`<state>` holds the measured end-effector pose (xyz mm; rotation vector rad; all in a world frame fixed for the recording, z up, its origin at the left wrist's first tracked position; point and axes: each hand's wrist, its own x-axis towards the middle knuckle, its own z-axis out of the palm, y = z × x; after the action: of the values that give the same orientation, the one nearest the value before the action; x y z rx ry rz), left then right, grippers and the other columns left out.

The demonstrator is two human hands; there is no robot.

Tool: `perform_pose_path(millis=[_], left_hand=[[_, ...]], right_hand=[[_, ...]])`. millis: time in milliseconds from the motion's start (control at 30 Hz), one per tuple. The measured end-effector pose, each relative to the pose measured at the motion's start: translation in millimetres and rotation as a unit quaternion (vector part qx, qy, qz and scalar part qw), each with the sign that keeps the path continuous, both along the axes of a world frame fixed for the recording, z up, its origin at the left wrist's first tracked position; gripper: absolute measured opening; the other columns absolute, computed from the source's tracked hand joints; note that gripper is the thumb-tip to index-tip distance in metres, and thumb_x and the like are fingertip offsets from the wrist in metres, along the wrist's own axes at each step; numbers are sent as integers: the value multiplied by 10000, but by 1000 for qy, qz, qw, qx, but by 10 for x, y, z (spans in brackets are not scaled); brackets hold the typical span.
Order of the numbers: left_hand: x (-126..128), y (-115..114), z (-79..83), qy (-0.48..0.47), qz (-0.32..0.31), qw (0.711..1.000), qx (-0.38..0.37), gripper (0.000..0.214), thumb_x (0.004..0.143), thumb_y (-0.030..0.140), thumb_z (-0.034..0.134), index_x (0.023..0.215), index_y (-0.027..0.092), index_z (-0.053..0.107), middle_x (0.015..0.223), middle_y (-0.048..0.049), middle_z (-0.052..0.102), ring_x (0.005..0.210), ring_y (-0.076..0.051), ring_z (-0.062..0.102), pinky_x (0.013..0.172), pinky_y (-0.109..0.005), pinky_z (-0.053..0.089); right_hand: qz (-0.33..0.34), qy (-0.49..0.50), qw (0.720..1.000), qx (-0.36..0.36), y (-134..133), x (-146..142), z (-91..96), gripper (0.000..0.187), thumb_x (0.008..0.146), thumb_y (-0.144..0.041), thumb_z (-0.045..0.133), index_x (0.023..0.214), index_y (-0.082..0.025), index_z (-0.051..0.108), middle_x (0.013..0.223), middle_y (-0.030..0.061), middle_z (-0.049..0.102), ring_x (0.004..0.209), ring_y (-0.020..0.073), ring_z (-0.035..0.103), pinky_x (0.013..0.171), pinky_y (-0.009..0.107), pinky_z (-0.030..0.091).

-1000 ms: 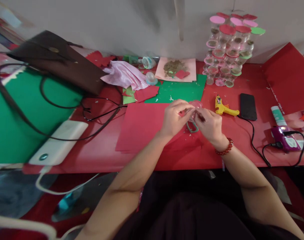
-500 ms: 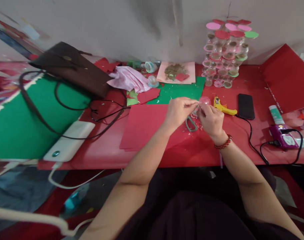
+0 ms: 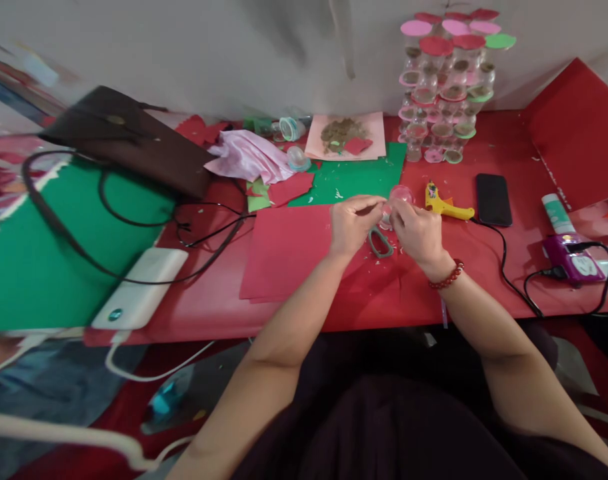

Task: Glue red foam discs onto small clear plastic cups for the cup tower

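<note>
My left hand (image 3: 353, 223) and my right hand (image 3: 417, 230) meet over the red table (image 3: 209, 313), fingers pinched together on a small clear round jar with a pink rim (image 3: 400, 195). What the left fingertips pinch is too small to name. Grey-handled scissors (image 3: 379, 243) lie on the table just below and between the hands. A red paper sheet (image 3: 284, 250) lies under and to the left of my left hand. A red bead bracelet (image 3: 448, 276) is on my right wrist.
A yellow glue gun (image 3: 444, 205), a black phone (image 3: 493, 199) and a purple device with cables (image 3: 571, 260) lie to the right. A stack of small lidded jars (image 3: 447, 87) stands at the back. A green sheet (image 3: 357, 179), a brown bag (image 3: 129, 140) and a white power bank (image 3: 139, 287) are nearby.
Both hands stay together on the small jar, with only slight finger movement. The view has shifted a little.
</note>
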<state>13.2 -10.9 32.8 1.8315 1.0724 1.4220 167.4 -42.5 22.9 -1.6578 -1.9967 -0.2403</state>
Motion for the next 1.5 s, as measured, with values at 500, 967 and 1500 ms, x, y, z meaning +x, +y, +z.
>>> perform_pose_path(millis=[500,967,1500], left_hand=[[-17,-56,68,-8,-43,999,-19,148,856,190,723,919,258,839,1007,-24,830,949,-184,783,903,-318,633],[68,-133,82,-38,14,999,-31,259,791,82,623,803,247,822,884,5,827,895,-163,780,880,-297,634],[77,-113,40,-38,2,996,-75,196,827,128,683,886,243,830,977,-17,830,953,-182,779,919,-307,624]], right_hand=[[-19,-16,998,50,11,25,-118,424,994,-198,429,1340,-173,673,663,24,663,559,115,528,554,253,323],[2,-25,998,53,-20,4,-137,421,1012,-187,420,1350,-137,667,655,32,658,559,123,518,554,269,331],[-1,-5,1000,25,-44,-4,-92,400,1005,-201,443,1320,-159,686,720,59,706,586,129,549,551,260,344]])
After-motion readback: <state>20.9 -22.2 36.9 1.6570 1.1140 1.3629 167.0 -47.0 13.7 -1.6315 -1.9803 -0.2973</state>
